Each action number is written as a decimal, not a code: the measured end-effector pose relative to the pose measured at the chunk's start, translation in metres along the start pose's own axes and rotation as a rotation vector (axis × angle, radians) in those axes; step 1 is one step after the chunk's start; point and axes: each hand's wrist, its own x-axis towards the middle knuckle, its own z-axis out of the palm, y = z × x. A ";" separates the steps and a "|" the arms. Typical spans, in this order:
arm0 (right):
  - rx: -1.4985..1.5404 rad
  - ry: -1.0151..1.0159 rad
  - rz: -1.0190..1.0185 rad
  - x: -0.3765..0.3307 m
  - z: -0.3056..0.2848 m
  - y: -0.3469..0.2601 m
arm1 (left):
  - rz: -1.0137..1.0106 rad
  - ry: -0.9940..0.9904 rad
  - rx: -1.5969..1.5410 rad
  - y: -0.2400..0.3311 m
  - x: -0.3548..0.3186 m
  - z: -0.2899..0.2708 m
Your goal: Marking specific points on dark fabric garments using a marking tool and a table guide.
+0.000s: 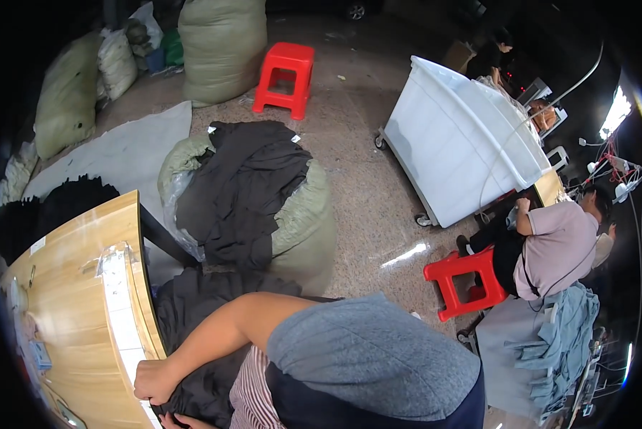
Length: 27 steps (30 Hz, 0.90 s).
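Observation:
My right hand [156, 381] is closed at the edge of the wooden table [70, 264], over a white marked strip [124, 322] along that edge. Black cloth [203, 390] comes out from under its fingers and hangs down beside the table. Just below, my left hand [183, 422] shows only in part at the lower rim, its fingers closed around the same cloth. More black cloth [192, 297] lies heaped between the table and a large open sack [310, 232]. Black garments [242, 189] with small white tags fill that sack.
Beyond the sack stands a red stool [285, 79] near stuffed sacks [224, 50]. A white wheeled bin [449, 136] is at the right. A co-worker [560, 243] sits on another red stool [467, 279] beside blue-grey garments [564, 343]. A second person [489, 61] is farther back.

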 end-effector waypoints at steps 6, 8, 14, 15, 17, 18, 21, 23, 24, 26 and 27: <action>0.003 0.006 -0.004 0.002 -0.004 -0.001 | -0.058 -0.054 0.025 -0.020 -0.003 0.004; 0.037 0.037 -0.011 0.005 -0.006 -0.004 | -0.045 -0.052 0.054 -0.022 -0.002 0.002; 0.126 -0.008 0.142 0.010 0.014 -0.018 | -0.208 -0.084 0.004 0.002 -0.003 -0.031; 0.027 0.032 -0.024 0.005 0.019 -0.001 | -0.179 -0.111 0.003 0.007 0.001 -0.025; -0.084 0.018 -0.179 0.003 0.011 -0.005 | -0.152 -0.101 0.079 0.002 0.001 -0.027; -0.044 0.029 -0.010 0.003 -0.005 -0.013 | -0.119 -0.107 0.113 0.004 0.007 -0.024; -0.009 0.008 0.040 0.002 -0.020 -0.003 | -0.018 -0.147 0.161 0.004 0.005 -0.022; -0.064 -0.070 0.023 0.008 -0.032 -0.026 | -0.090 -0.196 0.145 0.007 -0.001 -0.033; -0.069 -0.082 0.007 0.008 -0.028 -0.028 | -0.113 -0.179 0.148 0.006 -0.004 -0.035; -0.098 -0.099 0.015 0.007 -0.021 -0.031 | -0.162 -0.164 0.133 0.006 -0.009 -0.035; -0.092 -0.113 -0.008 0.007 -0.020 -0.032 | -0.179 -0.144 0.142 0.007 -0.011 -0.035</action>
